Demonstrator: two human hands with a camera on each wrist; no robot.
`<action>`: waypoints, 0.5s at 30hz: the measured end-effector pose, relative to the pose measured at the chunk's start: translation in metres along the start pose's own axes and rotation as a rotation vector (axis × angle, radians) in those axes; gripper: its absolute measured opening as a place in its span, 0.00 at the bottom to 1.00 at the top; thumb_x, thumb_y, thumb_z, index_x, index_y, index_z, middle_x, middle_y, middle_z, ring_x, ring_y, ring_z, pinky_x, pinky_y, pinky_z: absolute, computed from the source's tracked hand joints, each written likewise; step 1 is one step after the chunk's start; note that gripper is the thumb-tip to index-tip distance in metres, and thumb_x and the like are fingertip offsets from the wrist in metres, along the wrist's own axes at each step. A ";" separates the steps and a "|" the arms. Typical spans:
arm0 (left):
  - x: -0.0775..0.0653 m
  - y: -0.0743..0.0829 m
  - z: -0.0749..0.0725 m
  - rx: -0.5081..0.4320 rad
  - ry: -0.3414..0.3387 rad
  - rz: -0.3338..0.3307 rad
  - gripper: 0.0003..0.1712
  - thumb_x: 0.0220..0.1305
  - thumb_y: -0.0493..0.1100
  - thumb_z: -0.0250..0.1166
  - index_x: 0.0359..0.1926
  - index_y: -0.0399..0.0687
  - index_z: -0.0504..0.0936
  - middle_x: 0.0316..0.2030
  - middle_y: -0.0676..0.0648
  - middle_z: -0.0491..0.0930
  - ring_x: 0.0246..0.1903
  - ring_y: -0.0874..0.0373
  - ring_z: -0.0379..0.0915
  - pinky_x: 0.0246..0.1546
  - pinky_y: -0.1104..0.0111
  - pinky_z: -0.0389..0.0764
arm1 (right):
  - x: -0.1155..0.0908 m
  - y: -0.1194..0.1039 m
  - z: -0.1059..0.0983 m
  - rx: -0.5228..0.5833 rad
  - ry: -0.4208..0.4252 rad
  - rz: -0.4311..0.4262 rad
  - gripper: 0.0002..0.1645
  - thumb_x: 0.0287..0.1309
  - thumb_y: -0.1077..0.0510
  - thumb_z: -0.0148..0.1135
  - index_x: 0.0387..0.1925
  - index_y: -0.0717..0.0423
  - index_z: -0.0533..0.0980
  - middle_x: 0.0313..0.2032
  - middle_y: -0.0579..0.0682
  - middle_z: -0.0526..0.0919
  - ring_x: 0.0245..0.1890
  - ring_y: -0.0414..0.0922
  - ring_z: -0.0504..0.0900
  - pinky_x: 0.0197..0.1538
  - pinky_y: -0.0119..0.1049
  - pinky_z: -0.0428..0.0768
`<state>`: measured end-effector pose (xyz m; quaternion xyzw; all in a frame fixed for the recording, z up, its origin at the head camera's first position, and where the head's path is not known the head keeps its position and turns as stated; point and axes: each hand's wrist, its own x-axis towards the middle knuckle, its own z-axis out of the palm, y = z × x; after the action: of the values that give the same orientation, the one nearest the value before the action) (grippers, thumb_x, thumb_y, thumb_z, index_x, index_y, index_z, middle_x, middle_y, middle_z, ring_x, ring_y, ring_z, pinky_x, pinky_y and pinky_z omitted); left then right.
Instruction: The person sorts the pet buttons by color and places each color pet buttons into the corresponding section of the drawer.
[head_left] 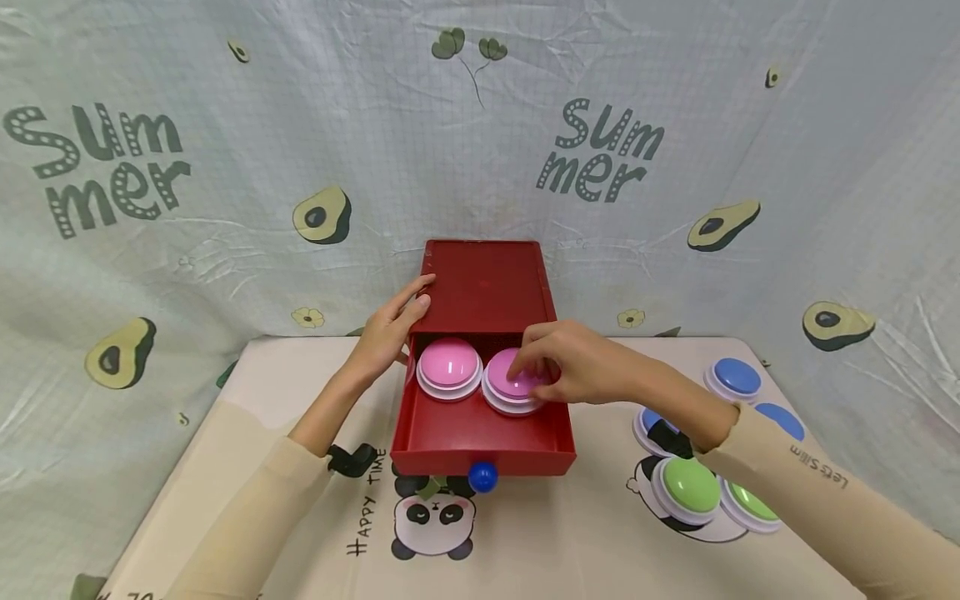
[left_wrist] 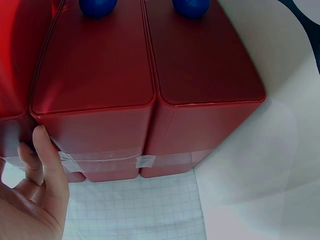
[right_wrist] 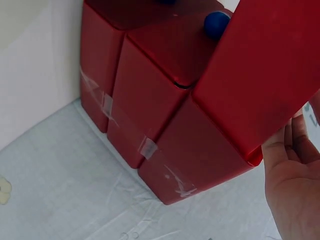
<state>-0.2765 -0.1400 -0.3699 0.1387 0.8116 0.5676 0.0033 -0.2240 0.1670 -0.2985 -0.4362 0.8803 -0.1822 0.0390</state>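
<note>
A red drawer cabinet (head_left: 483,283) stands on the table with its top drawer (head_left: 450,429) pulled out. Inside lie two pink dome buzzer buttons on white bases, the left one (head_left: 447,364) and the right one (head_left: 504,377), side by side near the back. My right hand (head_left: 581,364) grips the right pink button, its fingers curled over the dome's right side. Against the cabinet's left side rests my left hand (head_left: 384,340), fingers extended; the left wrist view shows its fingertips at the red wall. In the right wrist view, the drawer partly hides the right fingers.
On the right, blue buttons (head_left: 735,377) and green buttons (head_left: 690,486) sit on the panda-print table cover (head_left: 600,517), partly behind my right forearm. A blue knob (head_left: 483,477) sticks out from the drawer front. Lower closed drawers (left_wrist: 200,60) have knobs too. A printed cloth (head_left: 480,167) hangs behind.
</note>
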 end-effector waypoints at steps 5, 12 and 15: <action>0.000 0.000 -0.001 0.005 0.004 0.000 0.29 0.78 0.63 0.51 0.76 0.80 0.63 0.59 0.37 0.81 0.35 0.52 0.80 0.25 0.55 0.86 | 0.002 0.000 0.000 0.000 0.038 0.004 0.14 0.54 0.66 0.73 0.42 0.49 0.89 0.34 0.44 0.82 0.32 0.36 0.77 0.36 0.28 0.82; 0.001 0.000 0.000 0.008 0.005 0.006 0.28 0.78 0.63 0.51 0.76 0.81 0.63 0.56 0.37 0.82 0.35 0.52 0.80 0.26 0.52 0.87 | 0.003 0.000 0.001 -0.016 0.091 0.031 0.14 0.53 0.67 0.73 0.41 0.50 0.89 0.33 0.45 0.83 0.32 0.38 0.78 0.36 0.28 0.83; 0.002 0.000 0.000 0.012 0.006 0.007 0.29 0.78 0.63 0.51 0.76 0.81 0.63 0.56 0.37 0.82 0.35 0.51 0.80 0.26 0.52 0.87 | 0.003 0.000 0.002 -0.015 0.104 0.040 0.14 0.53 0.67 0.74 0.41 0.50 0.89 0.34 0.45 0.83 0.33 0.38 0.79 0.36 0.28 0.83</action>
<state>-0.2781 -0.1395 -0.3694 0.1400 0.8145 0.5631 -0.0019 -0.2253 0.1638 -0.3002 -0.4086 0.8910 -0.1975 -0.0065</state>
